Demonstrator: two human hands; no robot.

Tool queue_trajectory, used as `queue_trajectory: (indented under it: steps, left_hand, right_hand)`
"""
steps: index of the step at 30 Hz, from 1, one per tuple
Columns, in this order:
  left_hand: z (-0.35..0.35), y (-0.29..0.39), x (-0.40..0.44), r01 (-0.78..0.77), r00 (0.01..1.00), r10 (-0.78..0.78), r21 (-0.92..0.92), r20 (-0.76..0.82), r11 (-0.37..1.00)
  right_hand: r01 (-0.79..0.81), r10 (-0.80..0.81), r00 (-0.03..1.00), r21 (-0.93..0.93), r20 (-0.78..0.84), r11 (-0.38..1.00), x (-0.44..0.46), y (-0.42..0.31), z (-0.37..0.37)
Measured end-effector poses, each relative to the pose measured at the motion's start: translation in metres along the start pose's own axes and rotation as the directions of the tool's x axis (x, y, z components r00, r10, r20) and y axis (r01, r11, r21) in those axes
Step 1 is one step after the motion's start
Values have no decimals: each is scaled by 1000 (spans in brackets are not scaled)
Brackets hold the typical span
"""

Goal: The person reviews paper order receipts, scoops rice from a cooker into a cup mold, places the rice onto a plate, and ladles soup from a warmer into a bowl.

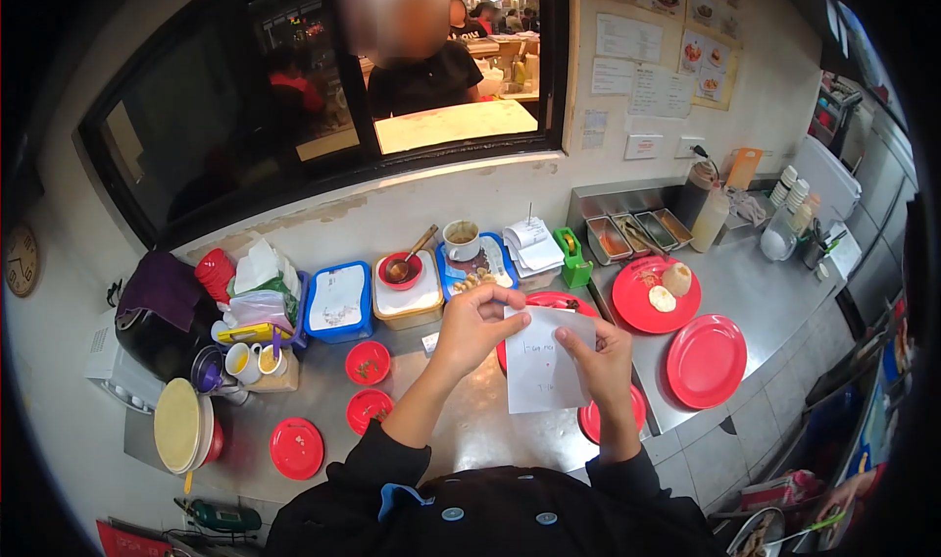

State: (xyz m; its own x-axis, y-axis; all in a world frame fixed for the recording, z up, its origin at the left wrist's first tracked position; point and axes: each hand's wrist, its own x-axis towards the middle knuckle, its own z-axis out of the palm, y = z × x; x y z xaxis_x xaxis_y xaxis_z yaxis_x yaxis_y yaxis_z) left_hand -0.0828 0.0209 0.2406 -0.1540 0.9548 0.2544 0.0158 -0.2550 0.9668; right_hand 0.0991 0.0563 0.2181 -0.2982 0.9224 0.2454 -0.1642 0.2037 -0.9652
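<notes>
A white paper slip (542, 376) with handwriting is held up in front of my chest. My left hand (472, 329) pinches its top left corner between thumb and fingers. My right hand (603, 359) grips the slip's right side, the thumb lying across its face. Behind the slip, a red plate (561, 300) is partly hidden. Below my right hand sits another red dish (635, 412), also partly covered.
A red plate (637, 314) with molded rice (676, 278) and a fried egg (662, 299) stands right, near an oval red plate (706, 361). Small red bowls (369, 363) and lidded tubs (339, 302) are left. Behind are a green tape dispenser (574, 260) and a person (426, 86) at the window.
</notes>
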Motion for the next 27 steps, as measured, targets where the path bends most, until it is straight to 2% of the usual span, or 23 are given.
queue_trajectory:
  steps: [2, 3, 6, 8, 9, 11, 12, 14, 15, 17, 18, 20, 21, 23, 27]
  left_hand:
    - [1, 2, -3, 115, 993, -115, -2, -23, 993]
    - [2, -2, -4, 114, 993, -114, -4, -26, 993]
    - [4, -12, -6, 39, 995, -40, -17, -86, 999]
    - [5, -6, -9, -75, 978, 76, 15, -193, 997]
    - [3, -13, -9, -75, 977, 77, 17, -197, 997]
    - [-2, -33, -8, -256, 954, 276, 166, -114, 952]
    - [-2, -31, -8, -256, 954, 277, 168, -117, 952]
    - [-3, -26, -10, -152, 981, 172, 208, -85, 966]
    - [-4, -26, -9, -151, 981, 172, 210, -87, 966]
    - [-8, -26, -8, -60, 996, 66, 97, -60, 993]
    - [-10, -28, -7, -60, 996, 66, 99, -62, 993]
    - [-18, -35, -5, -20, 1000, 20, 217, 5, 976]
    - [-21, -36, -4, -18, 1000, 18, 218, 3, 976]
    - [-27, -37, -2, 228, 968, -230, 25, 104, 973]
    - [-33, -41, -1, 305, 948, -309, 60, 73, 950]
  right_hand:
    - [3, -2, 1000, -27, 4, 1000, -1, 4, 1]
    - [-10, 10, 1000, -36, 0, 999, -2, 5, 1]
    - [-14, 14, 1000, -50, -4, 999, -3, 12, 2]
    - [-4, 3, 1000, -51, -3, 999, -3, 14, 3]
    - [-19, 19, 1000, -36, 5, 999, -3, 14, 4]
    - [-34, 34, 999, -21, 18, 999, -3, 13, 5]
    - [-37, 38, 999, -16, 28, 999, -2, 13, 5]
    - [-42, 42, 998, -7, 42, 999, -1, 17, 6]
    - [-7, 9, 999, -49, 36, 999, 0, 21, 6]
    - [28, -25, 999, -89, 34, 996, 0, 26, 6]
    - [52, -49, 998, -142, 29, 988, 1, 26, 7]
    - [74, -70, 997, -193, 28, 978, 2, 29, 8]
    - [71, -67, 997, -193, 28, 979, 3, 32, 8]
    - [66, -62, 998, -193, 30, 979, 5, 33, 9]
    - [30, -13, 996, -190, 87, 981, 12, 34, 11]
